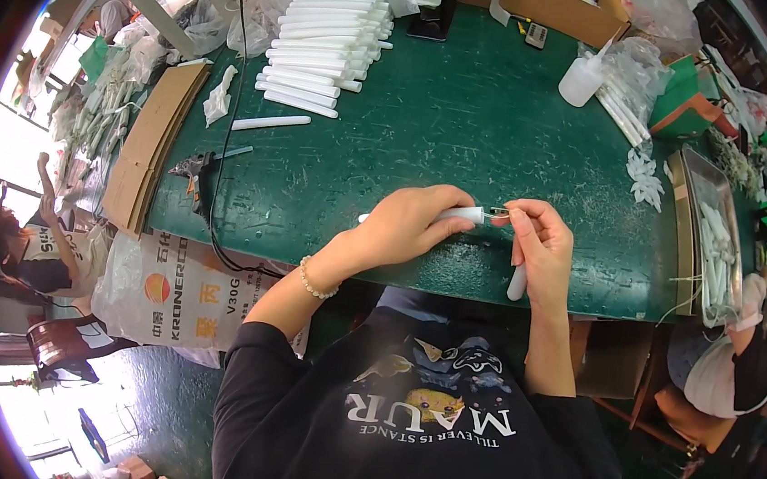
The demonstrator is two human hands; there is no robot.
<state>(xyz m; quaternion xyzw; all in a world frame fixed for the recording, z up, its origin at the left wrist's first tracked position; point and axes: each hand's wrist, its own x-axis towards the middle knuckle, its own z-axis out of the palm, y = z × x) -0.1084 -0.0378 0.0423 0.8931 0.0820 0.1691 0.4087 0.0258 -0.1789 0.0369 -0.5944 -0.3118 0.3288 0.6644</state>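
My left hand [419, 224] is closed round a white tube [468, 215], which lies nearly level just over the green table. At the tube's right end my right hand [537, 239] pinches a small metal piece [498, 213] between thumb and fingertips. The metal piece is at the tube's mouth; how far it sits inside cannot be made out. Below the right palm a short white rounded piece [516, 283] sticks out, its upper part hidden by the hand. Farther off, a stack of white tubes [328, 38] lies at the back left, with one loose tube [271, 123] before it.
At the left lies what looks like a glue gun [193, 171] with a black cable. Cardboard sheets [149, 151] line the left edge. A white squeeze bottle [583, 79] stands back right. A metal tray [736, 270] holds white parts at the right. Other people are at both sides.
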